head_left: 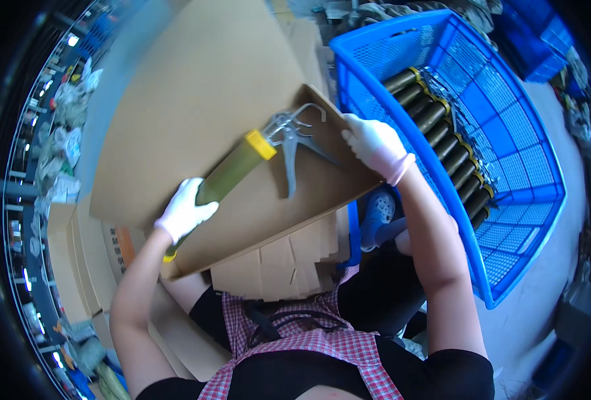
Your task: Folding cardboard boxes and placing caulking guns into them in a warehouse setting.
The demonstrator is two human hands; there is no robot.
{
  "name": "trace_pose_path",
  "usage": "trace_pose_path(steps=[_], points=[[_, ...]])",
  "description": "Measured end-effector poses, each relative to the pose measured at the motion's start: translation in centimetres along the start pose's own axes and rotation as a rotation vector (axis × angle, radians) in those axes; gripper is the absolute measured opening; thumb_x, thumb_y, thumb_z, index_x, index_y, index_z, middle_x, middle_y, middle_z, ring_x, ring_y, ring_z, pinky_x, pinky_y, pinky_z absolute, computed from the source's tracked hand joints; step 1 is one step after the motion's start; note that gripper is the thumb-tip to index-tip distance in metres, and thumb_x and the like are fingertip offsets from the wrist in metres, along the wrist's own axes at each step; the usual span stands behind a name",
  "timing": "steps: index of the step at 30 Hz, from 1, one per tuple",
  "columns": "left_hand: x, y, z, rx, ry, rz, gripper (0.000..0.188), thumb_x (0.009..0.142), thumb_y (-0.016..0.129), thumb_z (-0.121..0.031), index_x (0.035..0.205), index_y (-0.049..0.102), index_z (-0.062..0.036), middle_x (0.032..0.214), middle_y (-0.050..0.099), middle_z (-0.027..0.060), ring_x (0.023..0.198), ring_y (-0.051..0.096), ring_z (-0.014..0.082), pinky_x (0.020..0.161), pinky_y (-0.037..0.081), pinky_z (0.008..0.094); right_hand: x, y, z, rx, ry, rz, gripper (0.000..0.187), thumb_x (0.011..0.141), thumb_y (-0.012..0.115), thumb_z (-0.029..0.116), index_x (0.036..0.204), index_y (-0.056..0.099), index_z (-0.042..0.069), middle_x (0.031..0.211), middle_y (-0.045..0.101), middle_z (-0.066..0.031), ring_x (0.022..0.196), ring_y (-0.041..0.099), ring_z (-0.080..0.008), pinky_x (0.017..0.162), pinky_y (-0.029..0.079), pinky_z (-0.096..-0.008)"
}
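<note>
A caulking gun (232, 175) with an olive-green barrel, yellow end caps and a grey metal handle and trigger lies slanted in a shallow cardboard box (242, 230). My left hand (187, 208), in a white glove, is wrapped round the lower part of the barrel. White-gloved as well, my right hand (375, 147) grips the box's right-hand wall near its far corner, with the fingers over the edge. The box sits tilted in front of me, and its large flap (202, 87) stands raised at the far side. Part of the barrel is hidden behind my left hand.
At the right stands a blue plastic crate (350, 80) with a row of several similar caulking guns (435, 117). Flattened cardboard pieces (269, 267) are stacked under the box. An open carton (69, 257) is at the left. More blue crates (532, 40) stand at the far right.
</note>
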State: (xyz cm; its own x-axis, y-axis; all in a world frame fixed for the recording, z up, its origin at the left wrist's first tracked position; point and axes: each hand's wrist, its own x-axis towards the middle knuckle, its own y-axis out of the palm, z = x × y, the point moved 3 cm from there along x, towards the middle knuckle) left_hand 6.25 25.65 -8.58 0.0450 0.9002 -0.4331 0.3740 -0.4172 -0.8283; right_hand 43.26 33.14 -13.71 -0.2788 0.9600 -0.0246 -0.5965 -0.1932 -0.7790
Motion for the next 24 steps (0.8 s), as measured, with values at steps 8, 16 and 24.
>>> trace_pose_path(steps=[8, 16, 24], points=[[1.6, 7.5, -6.8, 0.387, 0.795, -0.233, 0.043, 0.069, 0.063, -0.008, 0.110, 0.053, -0.0091, 0.118, 0.050, 0.0146, 0.117, 0.047, 0.0373, 0.096, 0.041, 0.0495, 5.0, -8.7, -9.3, 0.298, 0.270, -0.134, 0.044, 0.094, 0.053, 0.042, 0.087, 0.066, 0.001, 0.087, 0.068, -0.0202, 0.074, 0.066, -0.0321, 0.070, 0.052, -0.0406], [4.0, 10.4, -6.1, 0.168, 0.821, -0.311, 0.032, 0.072, 0.055, -0.011, 0.104, 0.053, -0.0088, 0.112, 0.051, 0.0165, 0.110, 0.049, 0.0428, 0.092, 0.041, 0.0544, 5.7, 8.9, -36.7, -0.036, 1.159, -0.006, 0.089, 0.085, 0.058, 0.058, 0.144, 0.030, -0.002, 0.135, 0.052, -0.0206, 0.120, 0.055, -0.0340, 0.094, 0.047, -0.0423], [4.9, 10.4, -6.5, 0.105, 0.842, -0.306, 0.032, 0.070, 0.057, -0.009, 0.102, 0.054, -0.0099, 0.109, 0.052, 0.0156, 0.107, 0.051, 0.0422, 0.091, 0.042, 0.0534, 1.5, 2.9, -39.1, 0.858, 1.060, -0.436, 0.059, 0.079, 0.066, 0.047, 0.116, 0.057, 0.002, 0.097, 0.064, -0.0162, 0.095, 0.062, -0.0281, 0.086, 0.049, -0.0380]])
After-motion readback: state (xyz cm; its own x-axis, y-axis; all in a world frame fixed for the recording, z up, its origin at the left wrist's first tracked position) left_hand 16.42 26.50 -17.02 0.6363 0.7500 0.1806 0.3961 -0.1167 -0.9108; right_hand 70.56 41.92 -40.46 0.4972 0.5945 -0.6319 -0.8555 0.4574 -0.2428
